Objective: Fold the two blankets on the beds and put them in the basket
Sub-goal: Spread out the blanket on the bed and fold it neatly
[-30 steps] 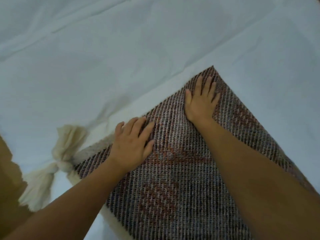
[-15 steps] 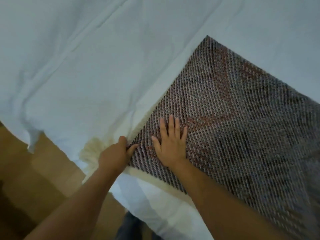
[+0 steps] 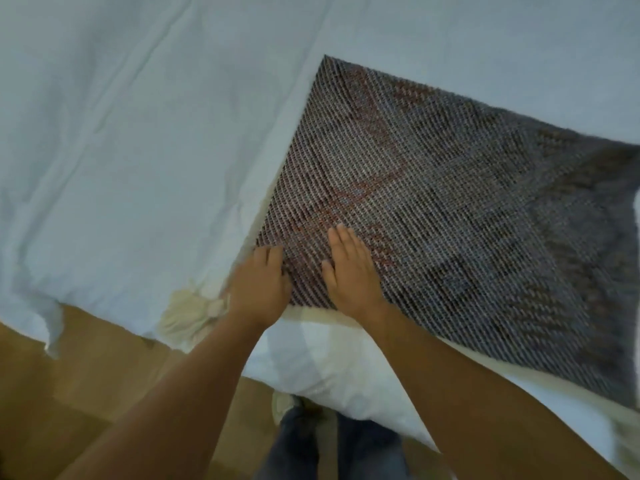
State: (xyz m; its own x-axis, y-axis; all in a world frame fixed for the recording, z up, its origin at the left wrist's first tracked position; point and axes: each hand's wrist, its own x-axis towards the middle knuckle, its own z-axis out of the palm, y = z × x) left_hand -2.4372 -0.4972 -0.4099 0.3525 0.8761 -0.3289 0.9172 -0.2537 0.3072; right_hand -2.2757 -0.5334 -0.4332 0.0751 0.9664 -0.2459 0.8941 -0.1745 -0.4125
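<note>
A folded woven blanket (image 3: pixel 433 202), dark grey with reddish patterns and a cream border, lies flat on the white bed sheet (image 3: pixel 138 150). My left hand (image 3: pixel 259 289) rests on the blanket's near left corner, fingers curled over its edge. Just to its right, my right hand (image 3: pixel 349 271) lies flat on the blanket, fingers together and stretched out. A cream tassel (image 3: pixel 190 313) of the blanket hangs at the bed's edge, left of my left hand. No basket is in view.
The bed's near edge runs diagonally across the lower part of the view, with the wooden floor (image 3: pixel 86 393) below it. My legs and a shoe (image 3: pixel 284 407) stand on the floor close to the bed. The sheet's loose corner (image 3: pixel 52 327) hangs at the left.
Both hands have slid back from the blanket's far corner to its near left corner. The view has pulled back, and the bed's edge and the floor now show.
</note>
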